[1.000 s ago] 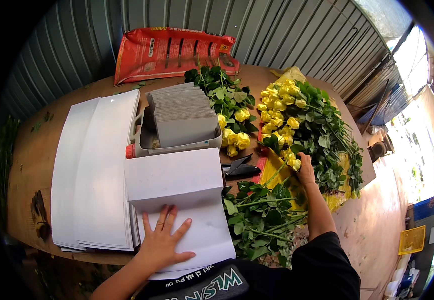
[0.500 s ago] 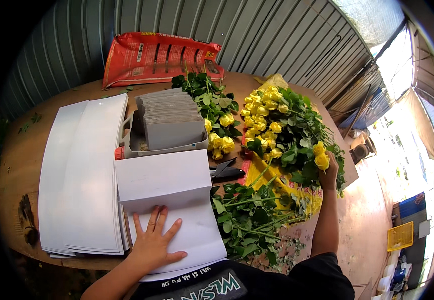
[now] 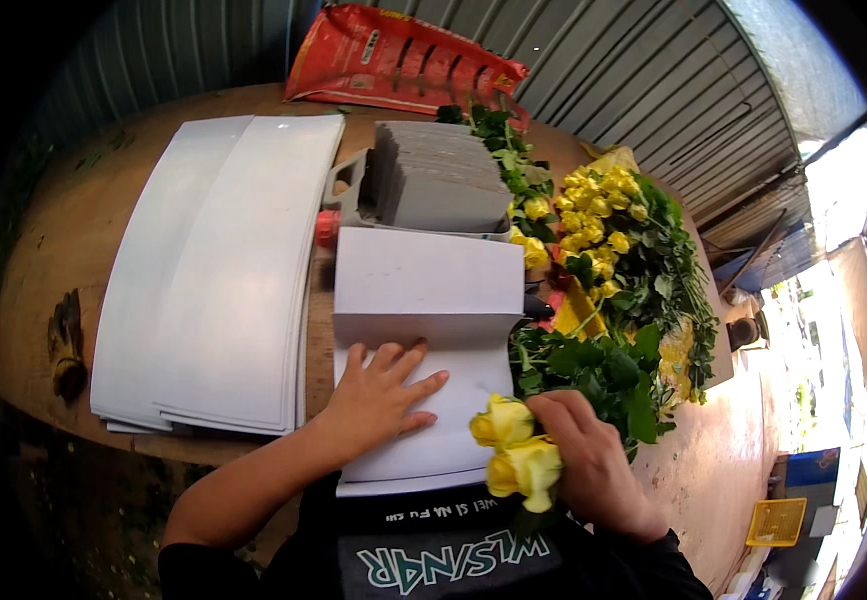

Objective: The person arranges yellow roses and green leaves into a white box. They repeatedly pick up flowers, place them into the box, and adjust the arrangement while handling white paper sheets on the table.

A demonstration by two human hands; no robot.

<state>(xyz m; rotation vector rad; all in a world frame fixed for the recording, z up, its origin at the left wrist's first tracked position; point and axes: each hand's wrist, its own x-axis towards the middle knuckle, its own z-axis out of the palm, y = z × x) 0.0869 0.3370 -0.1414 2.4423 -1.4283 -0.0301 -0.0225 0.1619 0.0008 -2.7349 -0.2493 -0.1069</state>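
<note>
My left hand (image 3: 382, 395) lies with fingers spread on a creased white paper sheet (image 3: 424, 270), whose far part bends up against a cut-open plastic jug (image 3: 349, 195) packed with grey cards (image 3: 444, 175). In my right hand (image 3: 589, 455), closed round their stems, are yellow roses (image 3: 524, 470). Their blooms hang over the sheet's near right corner, and their leaves trail off to the right. Beyond that hand lies a large heap of yellow roses (image 3: 594, 210). A few more yellow roses (image 3: 532, 245) rest beside the jug. Part of a black tool (image 3: 537, 306) shows by the sheet's right edge.
Stacked long white sheets (image 3: 224, 270) cover the table's left part. A dark glove (image 3: 67, 345) lies at the left edge. At the back, a red bag (image 3: 404, 60) leans on the corrugated metal wall (image 3: 634, 70). A yellow crate (image 3: 778, 522) stands off to the lower right.
My right hand has brought the yellow roses from the heap at the right toward me, over the paper. My left hand stays spread on the sheet. The whole view has shifted.
</note>
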